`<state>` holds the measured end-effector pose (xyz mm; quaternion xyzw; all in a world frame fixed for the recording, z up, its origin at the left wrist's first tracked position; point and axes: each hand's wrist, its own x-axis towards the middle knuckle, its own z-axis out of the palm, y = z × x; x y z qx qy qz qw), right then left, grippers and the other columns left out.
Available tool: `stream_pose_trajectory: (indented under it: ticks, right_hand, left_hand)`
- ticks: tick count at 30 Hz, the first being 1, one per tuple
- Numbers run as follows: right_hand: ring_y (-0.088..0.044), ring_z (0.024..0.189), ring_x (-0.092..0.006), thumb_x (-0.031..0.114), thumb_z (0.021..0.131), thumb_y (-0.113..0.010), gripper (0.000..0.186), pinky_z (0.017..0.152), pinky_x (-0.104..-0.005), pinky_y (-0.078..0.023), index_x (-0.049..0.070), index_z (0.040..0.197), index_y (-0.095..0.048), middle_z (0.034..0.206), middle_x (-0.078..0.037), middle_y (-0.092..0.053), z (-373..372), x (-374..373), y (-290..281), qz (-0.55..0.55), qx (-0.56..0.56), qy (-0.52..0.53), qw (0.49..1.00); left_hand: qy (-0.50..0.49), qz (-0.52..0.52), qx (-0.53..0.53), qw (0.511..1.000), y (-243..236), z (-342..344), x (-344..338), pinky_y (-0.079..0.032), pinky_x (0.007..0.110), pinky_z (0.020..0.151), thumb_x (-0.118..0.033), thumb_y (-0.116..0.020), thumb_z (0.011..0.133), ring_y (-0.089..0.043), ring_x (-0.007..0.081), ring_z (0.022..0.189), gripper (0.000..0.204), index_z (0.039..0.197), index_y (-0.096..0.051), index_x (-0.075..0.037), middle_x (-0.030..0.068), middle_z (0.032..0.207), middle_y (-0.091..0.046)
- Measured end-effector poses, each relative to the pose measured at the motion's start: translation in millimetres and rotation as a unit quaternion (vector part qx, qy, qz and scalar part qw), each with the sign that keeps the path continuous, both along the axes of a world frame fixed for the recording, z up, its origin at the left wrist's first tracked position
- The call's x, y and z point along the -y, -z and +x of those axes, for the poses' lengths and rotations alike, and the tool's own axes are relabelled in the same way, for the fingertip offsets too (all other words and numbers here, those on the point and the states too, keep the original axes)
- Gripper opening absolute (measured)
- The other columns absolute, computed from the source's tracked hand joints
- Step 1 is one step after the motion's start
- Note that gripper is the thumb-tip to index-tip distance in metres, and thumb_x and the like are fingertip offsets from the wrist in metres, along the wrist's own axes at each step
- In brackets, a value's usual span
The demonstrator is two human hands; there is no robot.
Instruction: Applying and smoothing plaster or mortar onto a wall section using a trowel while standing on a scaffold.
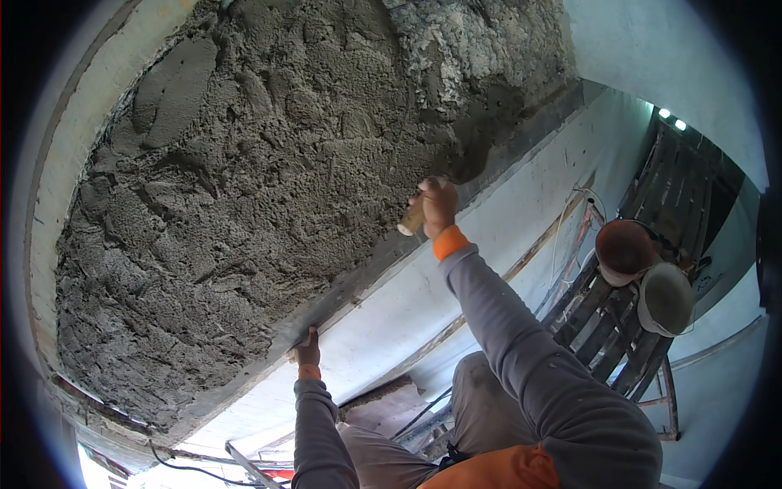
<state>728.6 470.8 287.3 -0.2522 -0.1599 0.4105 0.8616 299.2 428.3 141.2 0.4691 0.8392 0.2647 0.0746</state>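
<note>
My right hand (pixel 440 204) is closed round the light wooden handle (pixel 412 222) of a trowel. The trowel's dark blade (pixel 476 159) lies against wet grey mortar near the mortar's right border, and its outline is hard to separate from it. Rough mortar (pixel 285 171) spreads over a wide panel above both hands, lumpy in most places and smoother at upper left. A long grey edge board (pixel 342 298) runs slantwise along the mortar's lower border. Lower left of the trowel, my left hand (pixel 308 352) grips this board, thumb on its face and the other fingers mostly hidden.
To the right, a reddish bucket (pixel 623 251) and a pale bucket (pixel 666 298) stand on a slatted plank platform (pixel 599 322) with metal legs. Pale, uncoated rough surface (pixel 481 49) shows at the top. A dark cable (pixel 195 468) hangs at lower left.
</note>
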Motion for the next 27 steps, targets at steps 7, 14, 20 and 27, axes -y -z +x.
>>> stream_pose_trajectory:
  ticks: [7,14,20,27]
  right_hand:
    - [-0.051,0.051,-0.0159,0.012,0.072,-0.055,0.008,0.046,-0.032,-0.045,0.008,0.076,-0.049,0.067,-0.003,-0.048,-26.9,42.3,-50.6,0.093,-0.053,-0.156,0.982]
    - [-0.046,0.053,-0.0135,0.009,0.077,-0.052,0.014,0.045,-0.0294,-0.044,0.009,0.091,-0.054,0.069,-0.002,-0.047,21.3,96.2,-80.2,0.338,-0.187,-0.369,0.846]
    - [-0.049,0.053,-0.0142,0.012,0.076,-0.053,0.015,0.044,-0.031,-0.044,0.008,0.09,-0.053,0.072,-0.003,-0.049,72.4,106.2,-96.3,0.165,0.063,0.012,0.984]
    - [-0.059,0.072,-0.0387,0.014,0.071,-0.057,0.027,0.064,-0.0425,-0.048,-0.002,0.091,-0.051,0.081,-0.022,-0.06,140.8,12.4,-51.8,-0.308,0.57,0.341,0.682]
  left_hand:
    - [0.065,-0.027,0.065,0.995,-18.2,9.1,11.8,-0.012,0.044,0.106,-0.074,-0.051,0.067,-0.029,0.0425,0.125,0.103,0.116,-0.044,0.017,0.0302,0.126,-0.041]
    - [0.009,0.008,0.027,1.0,-7.8,12.5,8.7,-0.026,0.037,0.102,-0.069,-0.055,0.068,-0.038,0.0379,0.121,0.101,0.114,-0.044,0.02,0.0317,0.123,-0.044]
    - [0.009,0.011,0.054,0.998,-8.1,14.2,10.0,-0.024,0.037,0.104,-0.069,-0.055,0.069,-0.036,0.0396,0.122,0.103,0.114,-0.04,0.022,0.0335,0.124,-0.041]
    - [-0.094,-0.053,0.026,0.994,-7.3,16.5,5.0,-0.011,0.041,0.108,-0.069,-0.054,0.07,-0.014,0.0448,0.13,0.107,0.121,-0.031,0.023,0.0391,0.13,-0.028]
